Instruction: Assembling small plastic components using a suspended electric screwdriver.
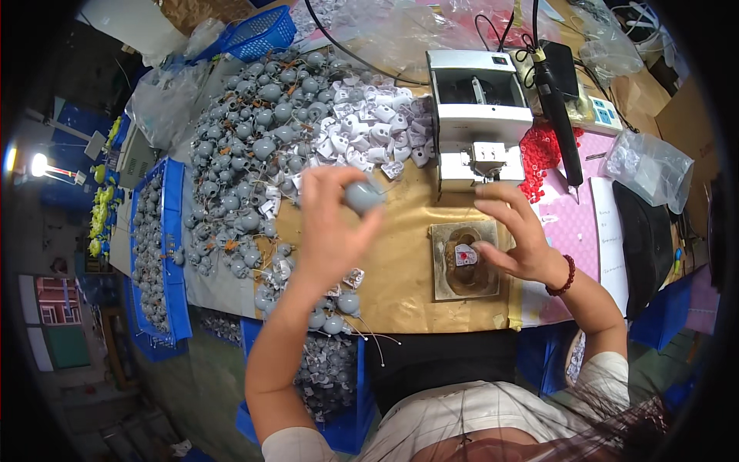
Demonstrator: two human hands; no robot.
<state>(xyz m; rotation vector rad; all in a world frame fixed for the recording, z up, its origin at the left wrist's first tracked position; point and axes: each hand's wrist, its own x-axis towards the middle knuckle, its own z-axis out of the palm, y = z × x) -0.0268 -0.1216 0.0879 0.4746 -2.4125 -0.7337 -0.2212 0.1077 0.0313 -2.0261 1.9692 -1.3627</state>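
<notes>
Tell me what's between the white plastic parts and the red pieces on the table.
Head view: the white machine stands between the white plastic parts and the red pieces.

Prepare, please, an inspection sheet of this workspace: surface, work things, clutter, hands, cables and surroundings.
Surface: brown paper, pink sheet to its right.
Job's things: grey ball held in the air; hollowed block with a white-and-red piece inside; heaps of grey parts and white parts.
Clutter: loose red bits beside the machine; clear bag at right.
Hands: left hand closed on the grey ball, blurred; right hand open at the block, contact with the piece unclear.
Cables: black cord above the pen-shaped tool.
Surroundings: filled blue crate and lit lamp at left.
</notes>
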